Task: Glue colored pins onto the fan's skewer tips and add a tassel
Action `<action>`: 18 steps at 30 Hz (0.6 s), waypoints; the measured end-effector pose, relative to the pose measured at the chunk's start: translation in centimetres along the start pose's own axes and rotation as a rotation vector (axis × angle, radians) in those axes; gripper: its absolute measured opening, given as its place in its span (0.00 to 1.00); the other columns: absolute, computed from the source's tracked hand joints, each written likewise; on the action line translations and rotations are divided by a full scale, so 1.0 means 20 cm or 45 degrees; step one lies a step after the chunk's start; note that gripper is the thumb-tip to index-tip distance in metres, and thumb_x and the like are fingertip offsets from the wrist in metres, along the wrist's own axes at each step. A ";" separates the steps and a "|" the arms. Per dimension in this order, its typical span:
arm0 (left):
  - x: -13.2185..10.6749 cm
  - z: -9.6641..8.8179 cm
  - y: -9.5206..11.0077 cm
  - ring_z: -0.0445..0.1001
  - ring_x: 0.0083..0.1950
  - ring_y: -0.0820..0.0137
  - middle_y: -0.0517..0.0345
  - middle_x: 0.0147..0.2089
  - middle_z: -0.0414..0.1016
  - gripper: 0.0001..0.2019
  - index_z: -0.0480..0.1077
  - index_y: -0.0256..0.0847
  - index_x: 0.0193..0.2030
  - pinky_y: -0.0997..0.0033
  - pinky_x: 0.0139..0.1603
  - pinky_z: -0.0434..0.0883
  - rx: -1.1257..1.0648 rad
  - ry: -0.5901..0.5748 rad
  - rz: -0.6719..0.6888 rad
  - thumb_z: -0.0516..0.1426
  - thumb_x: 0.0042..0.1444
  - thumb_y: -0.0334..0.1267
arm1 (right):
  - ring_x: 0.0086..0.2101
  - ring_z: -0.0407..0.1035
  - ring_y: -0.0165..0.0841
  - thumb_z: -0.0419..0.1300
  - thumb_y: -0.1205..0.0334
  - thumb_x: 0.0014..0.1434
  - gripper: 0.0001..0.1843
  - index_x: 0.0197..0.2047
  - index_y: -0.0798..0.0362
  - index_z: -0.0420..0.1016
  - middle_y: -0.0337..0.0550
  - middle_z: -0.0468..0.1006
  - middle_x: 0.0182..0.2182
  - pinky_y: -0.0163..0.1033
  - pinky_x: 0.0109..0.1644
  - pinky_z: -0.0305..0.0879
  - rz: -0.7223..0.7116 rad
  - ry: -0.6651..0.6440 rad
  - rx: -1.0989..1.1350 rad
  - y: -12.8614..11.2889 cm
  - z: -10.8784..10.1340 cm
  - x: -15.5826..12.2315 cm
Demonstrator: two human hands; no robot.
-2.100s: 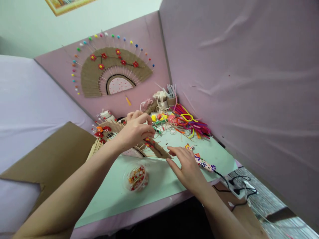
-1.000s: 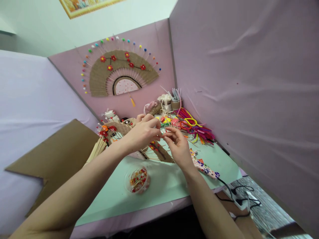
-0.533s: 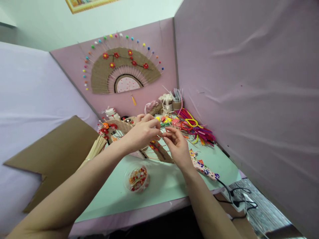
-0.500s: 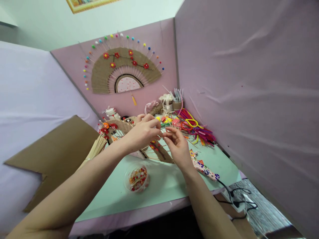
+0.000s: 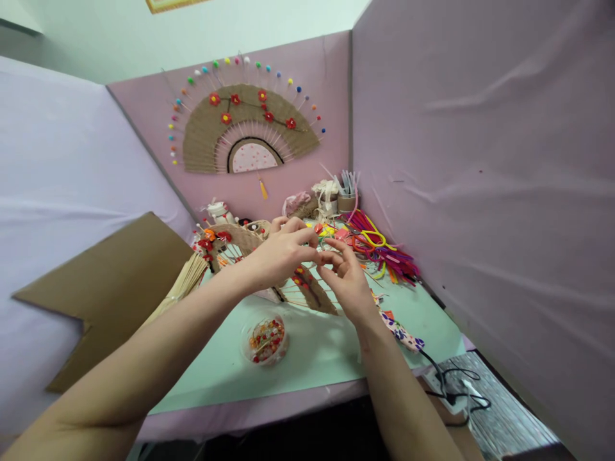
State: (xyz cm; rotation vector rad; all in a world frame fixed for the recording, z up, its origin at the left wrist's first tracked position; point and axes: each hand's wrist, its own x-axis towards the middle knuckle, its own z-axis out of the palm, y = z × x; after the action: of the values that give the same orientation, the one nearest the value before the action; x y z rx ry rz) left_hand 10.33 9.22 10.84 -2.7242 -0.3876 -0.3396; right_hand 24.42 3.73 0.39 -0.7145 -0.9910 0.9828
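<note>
One clear round plastic tub [image 5: 246, 340] of small red and orange beads [image 5: 269, 338] sits near the front edge of the pale green tabletop [image 5: 312, 368], directly before you. Beyond the tub stands a brown cardboard fan with red flowers and thin wooden ribs [image 5: 314, 291]; your left hand and wrist hide its middle. Left of the tub lie a bundle of pale, thin wooden sticks [image 5: 180, 288] and a large brown cardboard sheet [image 5: 103, 294], partly behind your left forearm. To the tub's right, past your right wrist, lies a handheld tool with a purple flower pattern [image 5: 406, 334] and a black cord. Farther beyond, on the tub's right side, magenta and yellow fuzzy stems [image 5: 396, 259] are heaped.

Your left hand [image 5: 287, 253] reaches above and beyond the tub, palm down, fingers curled. Your right hand [image 5: 346, 278] comes up on the tub's right, fingers bent toward the left. Their fingertips meet in narrow pinches over the fan; you cannot tell from this view whether anything small is held between them.
</note>
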 end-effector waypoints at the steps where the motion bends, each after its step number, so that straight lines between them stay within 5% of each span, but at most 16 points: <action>1: 0.00 0.00 0.00 0.61 0.49 0.62 0.55 0.44 0.73 0.09 0.76 0.52 0.45 0.57 0.48 0.50 0.003 -0.006 0.002 0.55 0.62 0.37 | 0.40 0.70 0.33 0.63 0.65 0.48 0.27 0.52 0.48 0.62 0.37 0.77 0.34 0.43 0.49 0.64 0.020 0.013 -0.007 -0.01 0.01 0.00; 18: 0.00 0.00 0.03 0.62 0.49 0.62 0.54 0.42 0.75 0.07 0.77 0.45 0.39 0.56 0.49 0.51 0.003 -0.008 -0.001 0.56 0.59 0.32 | 0.33 0.68 0.30 0.66 0.63 0.47 0.33 0.55 0.49 0.58 0.32 0.73 0.29 0.40 0.45 0.64 0.030 0.119 -0.031 0.02 0.03 0.01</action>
State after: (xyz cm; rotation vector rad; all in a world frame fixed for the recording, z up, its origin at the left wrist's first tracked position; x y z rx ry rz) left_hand 10.56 8.63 10.69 -2.7238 -0.3908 -0.3307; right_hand 23.72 4.15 0.40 -0.7871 -0.9161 0.9506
